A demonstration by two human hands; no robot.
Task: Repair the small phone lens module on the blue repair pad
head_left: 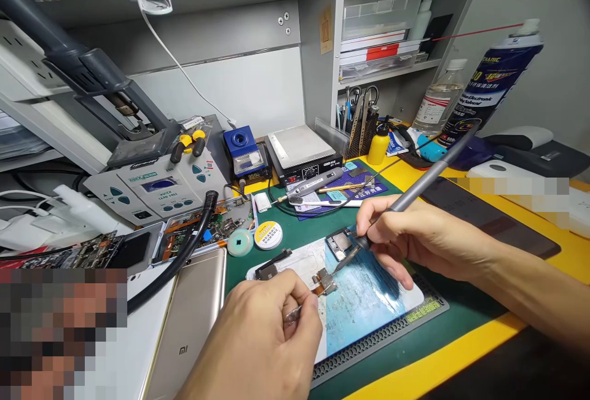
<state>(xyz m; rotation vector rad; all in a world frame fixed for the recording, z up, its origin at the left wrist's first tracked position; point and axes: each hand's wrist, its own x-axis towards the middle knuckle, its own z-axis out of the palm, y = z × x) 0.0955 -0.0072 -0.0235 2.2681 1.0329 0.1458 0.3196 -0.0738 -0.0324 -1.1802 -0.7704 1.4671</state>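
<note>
Gripping the soldering iron point(417, 188) in closed fingers, your right hand point(433, 237) holds its tip at the flex-cable module point(327, 283) on the blue-and-white pad point(373, 308); your left hand point(271, 338) pinches a metal tool point(293, 314). Steadiness seems needed.

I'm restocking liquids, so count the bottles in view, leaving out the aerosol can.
3: a yellow bottle beside the tool holder, a clear bottle next to the aerosol can, and a pale spray bottle on the shelf. More may be hidden behind things.
</note>
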